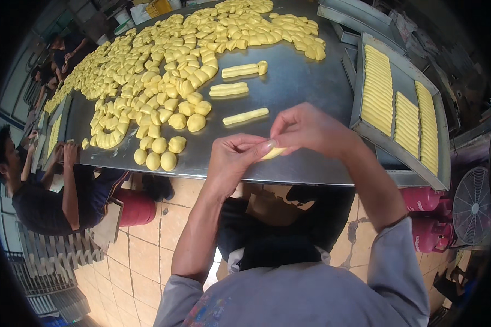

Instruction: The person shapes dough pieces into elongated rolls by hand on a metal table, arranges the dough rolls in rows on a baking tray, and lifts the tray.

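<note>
Between my two hands, over the near edge of the metal table point(316, 87), is a small piece of yellow dough point(273, 153). My left hand point(235, 158) pinches it with thumb and fingers. My right hand point(311, 131) grips its other end, thumb and fingertips pressed together. Just beyond lies a thin rolled dough strip point(246, 116). Farther back are a double strip of dough point(229, 90) and another strip point(240, 70) with a rounded lump at its right end. Several round dough balls point(168, 161) sit left of my left hand.
A large spread of cut dough pieces point(163, 71) covers the table's left and back. At right, a metal tray point(356, 111) holds rows of dough strips. A co-worker point(43, 201) sits at left. Pink gas cylinders point(432, 235) and a fan point(474, 206) stand below right.
</note>
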The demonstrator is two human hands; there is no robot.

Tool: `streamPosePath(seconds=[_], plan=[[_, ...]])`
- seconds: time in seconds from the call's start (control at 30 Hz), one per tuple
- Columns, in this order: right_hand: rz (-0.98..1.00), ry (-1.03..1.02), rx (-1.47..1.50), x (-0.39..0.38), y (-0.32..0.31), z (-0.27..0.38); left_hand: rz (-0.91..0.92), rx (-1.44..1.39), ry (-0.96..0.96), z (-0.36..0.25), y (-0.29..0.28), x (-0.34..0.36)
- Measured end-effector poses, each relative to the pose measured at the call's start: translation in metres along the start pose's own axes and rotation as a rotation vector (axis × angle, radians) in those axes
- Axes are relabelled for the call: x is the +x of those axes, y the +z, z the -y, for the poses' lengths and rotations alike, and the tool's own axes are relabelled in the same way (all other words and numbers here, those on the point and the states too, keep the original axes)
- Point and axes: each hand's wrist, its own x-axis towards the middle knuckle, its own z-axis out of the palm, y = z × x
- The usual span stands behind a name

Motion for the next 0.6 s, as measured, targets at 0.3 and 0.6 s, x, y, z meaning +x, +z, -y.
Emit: streamPosePath(seconds=[0.3, 0.6], plan=[[-0.028, 0.34, -0.631, 0.05, 0.011, -0.043, -0.09, 0.415, -0.164, 0.056, -0.014, 0.023], [-0.235, 0.459, -0.925, 0.033, -0.031, -0.07, -0.275, 1.256, 0.523, 0.063, -0.045, 0.006]])
